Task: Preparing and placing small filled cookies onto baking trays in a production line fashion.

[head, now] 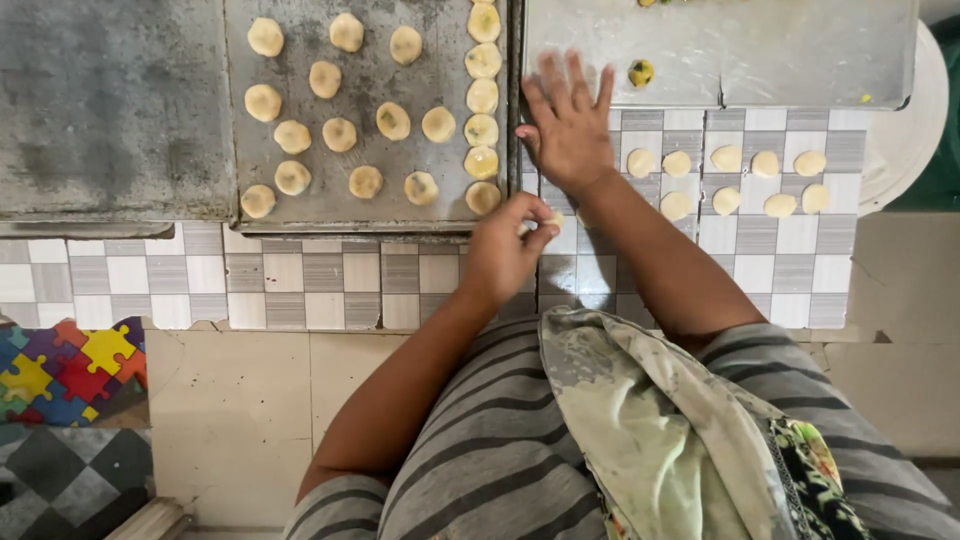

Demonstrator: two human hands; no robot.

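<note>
- Trays: big dark metal baking tray (368,205) sits on grey-white checked tiled surface (300,280), loaded with pale round dough discs (340,134); one column of discs runs down its right edge. Empty dark tray (110,110) just left of it, lighter tray (780,60) at upper right with one greenish-topped piece (641,72).
- Cloth: stained light cloth (650,420) draped over person's striped shirt, bottom of view.
- Loose discs (727,158): two short rows directly on tiles, right of right forearm.
- Right hand (568,125): flat, fingers spread wide, palm down at gap between loaded tray and lighter tray; grips nothing.
- Left hand (505,250): fingers curled in, thumb and fingertips pinched on small dough piece (553,218), held just over tiles below tray's near right corner.
- Handling, judged: dough piece looks light, soft, easily dented, maybe tacky; take it at rim with light fingertip pinch, or cup underneath; squeeze would deform it.
</note>
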